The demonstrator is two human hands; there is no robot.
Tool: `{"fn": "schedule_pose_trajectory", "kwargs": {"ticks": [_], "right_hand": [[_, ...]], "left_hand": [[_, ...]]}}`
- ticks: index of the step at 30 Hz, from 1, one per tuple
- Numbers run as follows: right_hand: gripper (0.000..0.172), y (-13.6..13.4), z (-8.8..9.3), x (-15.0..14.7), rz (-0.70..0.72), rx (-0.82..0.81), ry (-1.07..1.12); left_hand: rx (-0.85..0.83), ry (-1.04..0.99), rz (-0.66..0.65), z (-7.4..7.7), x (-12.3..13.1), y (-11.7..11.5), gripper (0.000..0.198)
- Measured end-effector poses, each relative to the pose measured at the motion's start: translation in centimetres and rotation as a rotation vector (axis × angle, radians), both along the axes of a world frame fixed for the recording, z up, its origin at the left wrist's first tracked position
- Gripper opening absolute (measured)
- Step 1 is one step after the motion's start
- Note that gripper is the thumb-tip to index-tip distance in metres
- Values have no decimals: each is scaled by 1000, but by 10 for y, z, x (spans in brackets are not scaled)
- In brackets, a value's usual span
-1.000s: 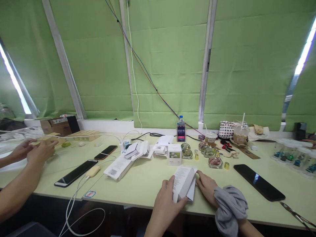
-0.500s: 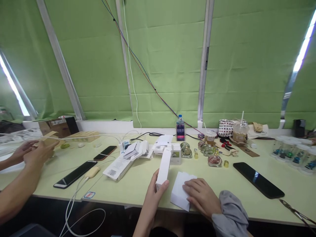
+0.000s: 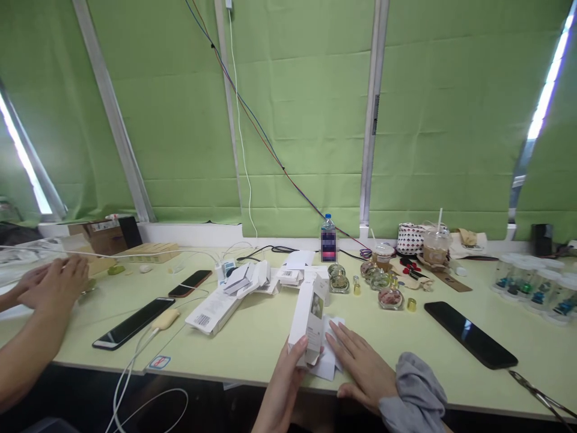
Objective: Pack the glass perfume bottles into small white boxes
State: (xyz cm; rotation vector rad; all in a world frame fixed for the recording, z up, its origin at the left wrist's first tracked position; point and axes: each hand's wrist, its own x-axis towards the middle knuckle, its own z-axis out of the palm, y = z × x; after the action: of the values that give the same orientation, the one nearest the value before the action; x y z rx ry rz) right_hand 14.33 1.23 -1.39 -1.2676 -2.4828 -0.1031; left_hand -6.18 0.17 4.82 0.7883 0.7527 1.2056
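My left hand (image 3: 285, 376) is wrapped round the lower end of a slim white carton (image 3: 303, 319). The carton tilts away from me, with a small printed picture on its right side. Beside it, my right hand (image 3: 363, 364) lies with fingers stretched out over a piece of folded white card (image 3: 328, 362) on the table. The carton covers part of that card. Just beyond the hands, small round glass bottles (image 3: 339, 284) stand near a pile of white cartons (image 3: 247, 279).
A co-worker's hands (image 3: 56, 282) are at the left. Two phones (image 3: 135, 323) and a cream charger (image 3: 165, 319) with white cables lie nearby. On the right are another phone (image 3: 471, 334), scissors-like metal tool (image 3: 536, 394), clear jars (image 3: 545, 288) and iced drinks (image 3: 435, 245).
My left hand has turned the carton so its printed side shows, and brought it over the card. My right fingers have straightened. The co-worker's hands have shifted left and come together.
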Motion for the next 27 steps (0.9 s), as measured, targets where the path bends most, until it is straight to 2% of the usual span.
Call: {"fn": "schedule_pose_trajectory", "kwargs": {"ticks": [4, 10, 17, 20, 22, 25, 27], "right_hand": [[71, -1, 2, -1, -19, -30, 2], [58, 0, 4, -2, 22, -52, 10], [44, -2, 8, -1, 56, -15, 155], [43, 5, 10, 1, -22, -5, 332], [41, 15, 14, -1, -138, -41, 433], [34, 32, 23, -10, -337, -99, 418], [30, 41, 28, -17, -397, -109, 369]], "left_hand": [[-22, -71, 23, -5, 1, 2, 40], [-28, -92, 146, -18, 5, 8, 40], [-57, -128, 148, -25, 14, 6, 42], [-58, -132, 183, -24, 15, 5, 48], [-59, -153, 211, -25, 15, 7, 52], [-54, -146, 237, -29, 17, 11, 55], [-42, -113, 238, -31, 19, 13, 56]]}}
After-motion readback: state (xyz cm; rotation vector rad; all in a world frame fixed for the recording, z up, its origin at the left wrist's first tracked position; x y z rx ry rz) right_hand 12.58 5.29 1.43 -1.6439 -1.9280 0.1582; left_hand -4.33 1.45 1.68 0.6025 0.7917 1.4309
